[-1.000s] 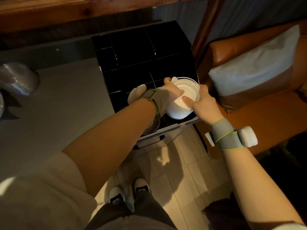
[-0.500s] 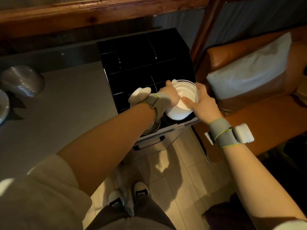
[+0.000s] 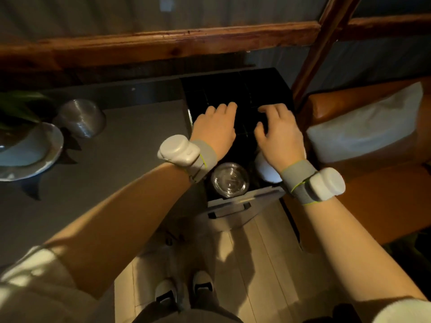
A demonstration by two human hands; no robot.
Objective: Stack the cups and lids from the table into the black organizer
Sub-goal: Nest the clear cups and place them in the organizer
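Both hands empty, spread over black organizer; clear cups, white lids inside; clear cup stack left on counter.

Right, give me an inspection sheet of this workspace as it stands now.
Surface: grey table, mostly bare near the person.
Job's things: black organizer at the table's right end; clear lids and white lids sit in its front compartments; a clear stack lies on the table at far left.
Clutter: white plate with a plant above it at the left edge.
Grippers: left hand and right hand both open, palms down over the organizer, holding nothing; a wrist device on each.
Cables: nothing seen.
Surroundings: brown seat with a white cushion to the right; wooden rail behind; tiled floor below.
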